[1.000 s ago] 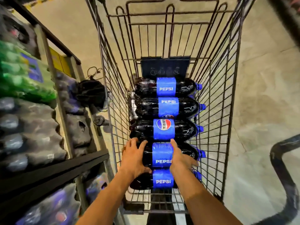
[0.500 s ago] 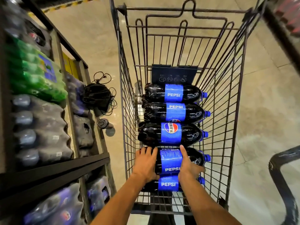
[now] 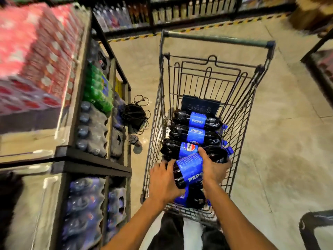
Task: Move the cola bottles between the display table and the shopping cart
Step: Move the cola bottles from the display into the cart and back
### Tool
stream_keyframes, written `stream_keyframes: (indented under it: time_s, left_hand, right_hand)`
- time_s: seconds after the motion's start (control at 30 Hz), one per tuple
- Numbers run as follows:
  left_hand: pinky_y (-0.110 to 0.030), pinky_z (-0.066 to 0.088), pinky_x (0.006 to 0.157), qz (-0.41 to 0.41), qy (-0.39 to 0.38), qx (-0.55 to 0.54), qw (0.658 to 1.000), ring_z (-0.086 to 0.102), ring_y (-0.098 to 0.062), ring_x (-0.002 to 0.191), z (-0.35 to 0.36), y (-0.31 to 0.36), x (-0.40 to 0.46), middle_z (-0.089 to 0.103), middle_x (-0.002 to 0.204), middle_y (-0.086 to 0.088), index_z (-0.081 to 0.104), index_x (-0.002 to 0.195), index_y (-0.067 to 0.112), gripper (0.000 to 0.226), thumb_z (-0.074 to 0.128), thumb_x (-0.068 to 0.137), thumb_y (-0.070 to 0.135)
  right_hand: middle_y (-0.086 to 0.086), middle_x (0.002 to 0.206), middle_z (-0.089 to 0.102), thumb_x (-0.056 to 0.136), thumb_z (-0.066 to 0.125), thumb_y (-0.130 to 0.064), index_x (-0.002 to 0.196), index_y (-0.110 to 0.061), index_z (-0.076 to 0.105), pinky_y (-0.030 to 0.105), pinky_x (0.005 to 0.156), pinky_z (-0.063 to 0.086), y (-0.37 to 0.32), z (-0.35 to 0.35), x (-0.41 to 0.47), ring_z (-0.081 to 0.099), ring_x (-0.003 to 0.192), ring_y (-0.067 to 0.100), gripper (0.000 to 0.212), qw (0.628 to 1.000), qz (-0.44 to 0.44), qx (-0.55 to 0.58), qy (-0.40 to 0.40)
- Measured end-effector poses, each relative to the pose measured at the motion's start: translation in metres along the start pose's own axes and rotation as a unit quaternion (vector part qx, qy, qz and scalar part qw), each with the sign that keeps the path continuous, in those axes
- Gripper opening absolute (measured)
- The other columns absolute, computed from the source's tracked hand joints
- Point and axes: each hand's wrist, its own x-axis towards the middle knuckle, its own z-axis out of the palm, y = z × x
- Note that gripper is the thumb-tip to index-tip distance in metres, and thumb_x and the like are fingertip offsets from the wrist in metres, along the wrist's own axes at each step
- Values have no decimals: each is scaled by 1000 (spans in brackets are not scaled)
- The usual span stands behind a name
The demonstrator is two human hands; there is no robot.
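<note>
both hands are wrapped around one dark plastic cola bottle with a blue wrap-around label (image 3: 189, 170), holding it tilted above the others at the near end of the grey wire shopping cart (image 3: 156, 112). the left hand (image 3: 164, 181) grips the bottle's base end with its fingers curled over the dark plastic, and the right hand (image 3: 213, 168) clasps the neck side, thumb lying across the top edge of the label.

three more dark cola bottles with blue labels (image 3: 195, 136) lie on their sides across the cart floor beyond the held one, packed touching in a row with their blue caps toward the right wall. a further dark bottle (image 3: 193, 197) lies under the hands at the nearest end of the cart, mostly hidden by the forearms.

the display worktop the task names cannot be picked out with certainty; a dark metal shelving unit (image 3: 93, 159) stands just left of the cart, stacked with shrink-wrapped packs of bottles.

as a judgement, the task is in its middle: one bottle is off the cart floor in a two-handed carry, and four remain lying in the cart. whether this bottle is coming out or going in cannot be read from the pose alone. if the cart is being emptied, most of the moving is yet to do.
</note>
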Motion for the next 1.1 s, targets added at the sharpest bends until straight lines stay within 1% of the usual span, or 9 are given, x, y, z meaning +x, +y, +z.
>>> stream_keyframes:
  time_s: [0.13,0.27,0.47,0.6,0.7,0.8,0.93,1.03,1.1]
  left_hand:
    - [-42,49,88,-53,58,33,996,57,-28,105,-46,30,-25,60,118,-3,46,144,23,113,52,48,83]
    - [-40,49,85,-139,118,14,983,59,-26,103,-69,56,-64,61,115,1,49,140,25,108,62,47,79]
    - [-39,45,83,-247,209,12,946,56,-25,101,-92,74,-142,60,115,3,53,137,27,104,67,45,73]
    - [-39,42,79,-318,238,-16,918,55,-24,99,-92,71,-204,59,109,5,53,133,31,100,65,46,77]
    - [-39,44,87,-370,257,-57,891,54,-24,107,-85,63,-259,59,116,6,51,137,31,104,59,46,80]
    - [-36,41,88,-417,264,-71,867,53,-20,112,-76,53,-313,57,122,9,46,140,35,105,66,46,75]
    - [-36,44,90,-466,282,-88,834,52,-18,113,-59,41,-392,56,124,12,44,141,38,106,67,45,77]
    - [-36,45,89,-501,309,-97,803,52,-20,111,-43,34,-457,57,121,11,46,139,38,103,66,45,76]
    - [-37,47,87,-523,324,-99,782,54,-22,108,-35,32,-492,58,115,9,48,135,37,99,64,45,77]
  right_hand:
    - [23,138,61,53,101,-54,146,-8,35,48,109,49,-44,-22,-19,62,126,39,123,996,-45,2,-71]
    - [23,141,59,55,101,-52,146,-8,38,44,109,46,-72,-39,-47,60,128,37,120,979,-129,-17,-154]
    - [22,144,57,54,100,-52,148,-7,38,44,109,46,-77,-57,-107,57,131,37,121,945,-166,-50,-276]
    - [23,142,58,51,100,-56,145,-6,40,48,109,47,-51,-64,-159,58,130,38,123,916,-200,-97,-334]
    - [30,143,56,54,101,-52,148,-4,37,48,109,46,-21,-74,-208,57,130,43,124,890,-229,-142,-366]
    - [30,138,58,53,102,-50,143,-2,42,48,105,48,16,-88,-251,60,125,44,118,866,-255,-172,-394]
    - [30,134,59,40,95,-64,140,-5,43,50,103,52,76,-112,-311,63,119,45,127,828,-293,-203,-432]
    - [31,138,57,50,102,-51,144,2,42,48,102,49,119,-141,-359,62,123,44,123,799,-332,-216,-454]
    - [30,139,58,50,102,-50,143,2,44,49,104,47,145,-156,-386,60,126,44,122,778,-354,-219,-470]
